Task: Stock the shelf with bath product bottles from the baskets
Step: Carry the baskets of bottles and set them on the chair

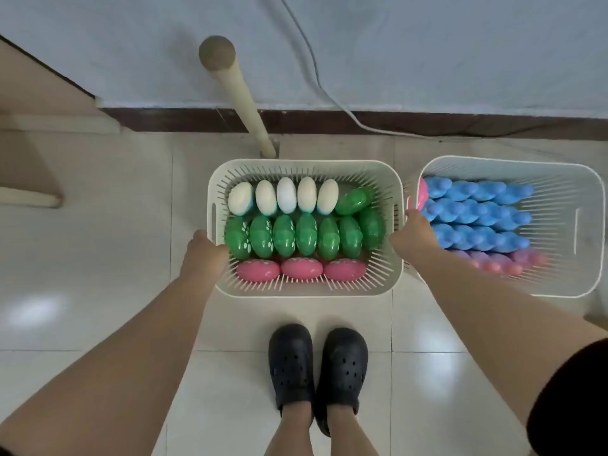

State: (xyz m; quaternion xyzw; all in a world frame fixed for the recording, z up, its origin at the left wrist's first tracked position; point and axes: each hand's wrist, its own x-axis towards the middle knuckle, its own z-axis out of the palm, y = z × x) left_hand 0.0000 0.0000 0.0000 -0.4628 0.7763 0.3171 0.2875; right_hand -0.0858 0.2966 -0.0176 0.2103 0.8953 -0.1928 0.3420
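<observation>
Gripping the near basket (pixel 388 287) at its two short ends, the person is standing over it on the tiled floor (pixel 98 264), looking straight down. The left hand (pixel 205 250) is holding the left rim beside the handle slot, its fingers curled over the edge and mostly hidden inside the wall. The right hand (pixel 413 233) is holding the right rim in the narrow gap between the two baskets; its fingers are tucked out of sight, so they are probably wrapped round the rim, though the exact hold is unclear.

The basket is carrying bottles standing upright in three rows, seen from the top: white bottles (pixel 286 199) are lining the far side, green bottles (pixel 306 235) are filling the middle row with two more crowding the far right corner, and pink bottles (pixel 301 268) are lying along the near side.

The second basket (pixel 559 179) is sitting just beside the first, on its right, nearly touching it. It is holding blue bottles (pixel 477 218) lying on their sides in rows, with pinkish-purple bottles (pixel 506 261) along the near edge and one pink bottle (pixel 422 194) against its left wall.

A pale round pole (pixel 237 93) is rising from the floor just behind the near basket, in front of the grey wall (pixel 427 44), and a thin cable (pixel 316 70) is trailing down that wall to the dark skirting. Black clogs (pixel 316 370) are showing on the person's feet, just short of the near basket.
</observation>
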